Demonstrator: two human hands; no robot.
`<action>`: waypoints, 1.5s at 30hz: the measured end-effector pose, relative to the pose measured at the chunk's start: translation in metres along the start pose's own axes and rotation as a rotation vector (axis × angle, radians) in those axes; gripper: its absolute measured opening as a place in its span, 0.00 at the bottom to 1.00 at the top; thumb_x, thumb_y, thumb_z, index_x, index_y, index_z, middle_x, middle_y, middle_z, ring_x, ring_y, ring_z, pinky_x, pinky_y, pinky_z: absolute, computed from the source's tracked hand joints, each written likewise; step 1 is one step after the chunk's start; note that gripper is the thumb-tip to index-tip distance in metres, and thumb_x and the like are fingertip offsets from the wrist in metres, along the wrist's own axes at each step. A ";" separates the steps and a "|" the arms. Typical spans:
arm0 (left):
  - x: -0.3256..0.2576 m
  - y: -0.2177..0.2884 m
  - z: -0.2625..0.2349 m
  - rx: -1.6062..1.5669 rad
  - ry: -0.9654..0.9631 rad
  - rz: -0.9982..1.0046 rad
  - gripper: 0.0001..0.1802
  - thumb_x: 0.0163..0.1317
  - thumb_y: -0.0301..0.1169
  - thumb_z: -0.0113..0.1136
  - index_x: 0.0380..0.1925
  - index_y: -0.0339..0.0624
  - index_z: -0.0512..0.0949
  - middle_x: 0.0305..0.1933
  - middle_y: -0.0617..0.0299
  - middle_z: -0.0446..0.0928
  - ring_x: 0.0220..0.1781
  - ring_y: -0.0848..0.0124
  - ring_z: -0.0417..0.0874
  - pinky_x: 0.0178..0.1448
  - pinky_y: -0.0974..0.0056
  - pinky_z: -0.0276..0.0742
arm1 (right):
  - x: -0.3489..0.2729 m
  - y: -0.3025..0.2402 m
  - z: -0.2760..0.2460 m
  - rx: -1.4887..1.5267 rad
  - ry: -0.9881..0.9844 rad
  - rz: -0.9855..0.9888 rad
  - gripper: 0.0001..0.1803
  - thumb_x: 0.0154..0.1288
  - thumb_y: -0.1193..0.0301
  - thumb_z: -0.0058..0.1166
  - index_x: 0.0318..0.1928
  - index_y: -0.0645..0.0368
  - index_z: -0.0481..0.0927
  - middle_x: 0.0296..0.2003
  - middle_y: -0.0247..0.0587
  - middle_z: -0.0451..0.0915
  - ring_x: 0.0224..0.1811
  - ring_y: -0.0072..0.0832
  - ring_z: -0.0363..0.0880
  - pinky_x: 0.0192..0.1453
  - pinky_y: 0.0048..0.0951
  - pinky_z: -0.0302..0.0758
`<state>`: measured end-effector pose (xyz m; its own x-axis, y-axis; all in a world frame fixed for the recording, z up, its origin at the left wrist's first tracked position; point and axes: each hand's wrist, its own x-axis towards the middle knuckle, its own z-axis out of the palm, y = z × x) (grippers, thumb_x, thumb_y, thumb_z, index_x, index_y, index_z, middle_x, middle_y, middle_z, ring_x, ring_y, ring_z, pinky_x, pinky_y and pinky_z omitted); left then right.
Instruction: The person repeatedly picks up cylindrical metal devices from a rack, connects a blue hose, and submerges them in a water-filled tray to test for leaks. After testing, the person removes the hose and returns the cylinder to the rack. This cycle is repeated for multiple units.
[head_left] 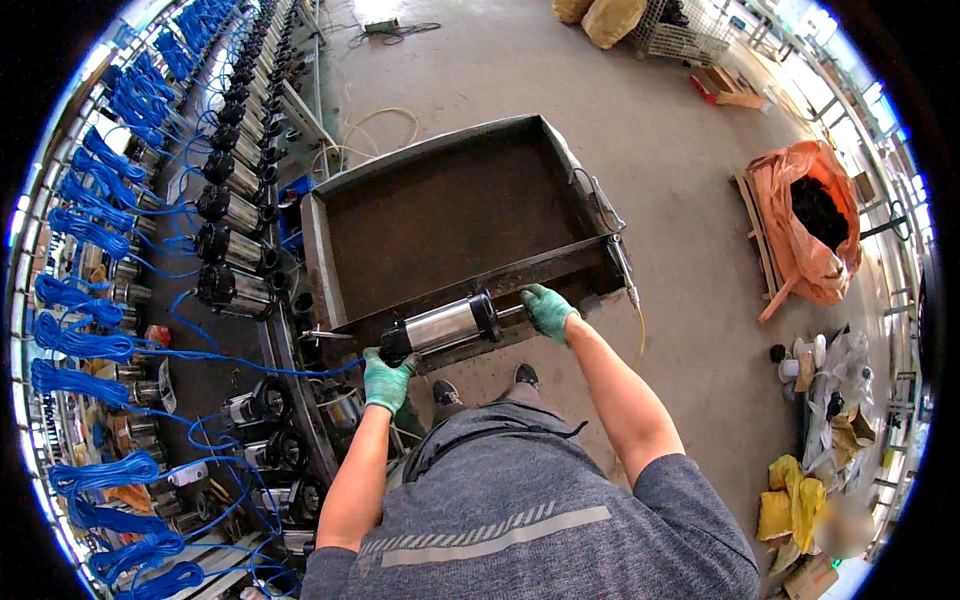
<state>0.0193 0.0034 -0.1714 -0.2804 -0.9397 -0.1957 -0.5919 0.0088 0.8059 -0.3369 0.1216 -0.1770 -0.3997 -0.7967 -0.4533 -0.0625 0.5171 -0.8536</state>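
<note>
A pump motor [440,328], a shiny silver cylinder with black ends, lies slantwise over the near edge of a large metal tank [318,240]. My left hand [386,382], in a green glove, grips its black left end, where a blue cable [300,373] runs off to the left. From the black flange on the other end a thin metal shaft [512,311] sticks out. Around the tip of that shaft my gloved right hand [548,313] is closed, its fingers partly hiding it.
Rows of similar motors [235,290] and coiled blue cables [85,340] fill the bench at left. To the right stand an orange sack [810,220] of black pieces on a pallet, and yellow bags [790,505]. A hose [640,330] hangs by the tank's right side.
</note>
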 end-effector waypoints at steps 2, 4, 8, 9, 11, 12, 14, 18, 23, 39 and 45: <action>-0.003 0.012 -0.001 0.009 0.002 0.012 0.34 0.54 0.36 0.82 0.53 0.34 0.71 0.50 0.49 0.83 0.48 0.59 0.83 0.57 0.56 0.79 | -0.004 -0.005 -0.017 0.138 -0.173 0.168 0.19 0.81 0.54 0.49 0.51 0.57 0.81 0.38 0.39 0.83 0.33 0.27 0.80 0.37 0.32 0.79; -0.008 0.033 -0.003 0.075 0.017 0.042 0.33 0.55 0.35 0.81 0.53 0.34 0.72 0.50 0.50 0.83 0.48 0.59 0.82 0.57 0.57 0.79 | -0.009 -0.006 -0.033 0.257 -0.324 0.251 0.20 0.80 0.53 0.51 0.52 0.58 0.80 0.38 0.41 0.85 0.33 0.28 0.82 0.36 0.32 0.79; -0.003 0.007 0.003 0.018 0.013 0.033 0.34 0.55 0.36 0.81 0.54 0.33 0.71 0.51 0.49 0.83 0.49 0.59 0.83 0.57 0.57 0.78 | -0.020 -0.004 -0.044 0.425 -0.492 0.199 0.22 0.78 0.51 0.55 0.50 0.60 0.80 0.40 0.43 0.87 0.39 0.30 0.89 0.35 0.30 0.81; 0.000 -0.006 0.004 0.005 0.013 0.033 0.34 0.55 0.37 0.81 0.54 0.33 0.71 0.51 0.48 0.83 0.49 0.58 0.83 0.58 0.57 0.78 | -0.021 -0.010 -0.038 0.438 -0.408 0.230 0.23 0.78 0.50 0.54 0.46 0.59 0.81 0.33 0.39 0.85 0.30 0.28 0.85 0.31 0.30 0.78; 0.001 -0.018 0.003 0.021 0.014 0.025 0.35 0.54 0.38 0.81 0.54 0.33 0.71 0.51 0.48 0.83 0.49 0.58 0.83 0.58 0.57 0.78 | -0.015 -0.023 -0.028 0.174 -0.277 0.247 0.25 0.80 0.48 0.50 0.36 0.57 0.79 0.26 0.35 0.78 0.24 0.26 0.77 0.26 0.30 0.73; 0.000 -0.016 0.003 0.050 0.016 0.017 0.36 0.54 0.39 0.82 0.55 0.33 0.71 0.51 0.48 0.83 0.49 0.58 0.83 0.58 0.56 0.79 | -0.011 -0.030 -0.025 0.042 -0.208 0.250 0.27 0.80 0.47 0.48 0.32 0.56 0.78 0.22 0.33 0.75 0.20 0.25 0.73 0.24 0.31 0.70; -0.002 -0.009 0.003 0.105 0.033 0.005 0.37 0.53 0.41 0.82 0.55 0.33 0.72 0.50 0.49 0.84 0.49 0.58 0.84 0.58 0.56 0.79 | -0.017 -0.029 -0.017 0.099 -0.128 0.228 0.28 0.81 0.47 0.46 0.30 0.55 0.79 0.19 0.29 0.69 0.17 0.22 0.65 0.21 0.31 0.63; -0.014 0.044 -0.002 0.098 0.036 0.008 0.37 0.52 0.41 0.82 0.54 0.34 0.73 0.49 0.48 0.84 0.48 0.55 0.85 0.57 0.55 0.80 | -0.022 -0.018 -0.015 0.513 -0.166 0.182 0.16 0.81 0.53 0.48 0.51 0.49 0.82 0.19 0.26 0.66 0.15 0.20 0.60 0.19 0.27 0.58; -0.020 0.046 -0.010 0.076 0.059 0.027 0.37 0.51 0.40 0.84 0.54 0.35 0.73 0.49 0.48 0.84 0.50 0.55 0.86 0.58 0.54 0.80 | -0.010 -0.016 -0.014 0.643 -0.195 0.409 0.21 0.80 0.45 0.47 0.46 0.47 0.82 0.17 0.25 0.66 0.13 0.21 0.60 0.17 0.27 0.56; 0.001 -0.018 0.013 -0.024 -0.015 -0.078 0.39 0.51 0.42 0.84 0.53 0.36 0.69 0.49 0.47 0.84 0.51 0.56 0.85 0.59 0.54 0.80 | 0.034 0.040 0.000 -0.244 -0.025 0.119 0.22 0.83 0.55 0.41 0.56 0.60 0.79 0.45 0.55 0.86 0.45 0.51 0.84 0.58 0.43 0.77; -0.007 0.012 0.007 0.006 0.009 -0.078 0.39 0.49 0.41 0.85 0.52 0.36 0.70 0.49 0.48 0.84 0.50 0.57 0.85 0.59 0.55 0.80 | -0.022 -0.016 -0.037 0.529 -0.393 0.264 0.15 0.78 0.56 0.56 0.47 0.55 0.79 0.29 0.32 0.80 0.25 0.26 0.76 0.27 0.33 0.74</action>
<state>0.0087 0.0130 -0.1646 -0.2264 -0.9405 -0.2533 -0.6166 -0.0629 0.7848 -0.3607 0.1423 -0.1445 0.0259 -0.7715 -0.6357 0.4832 0.5664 -0.6677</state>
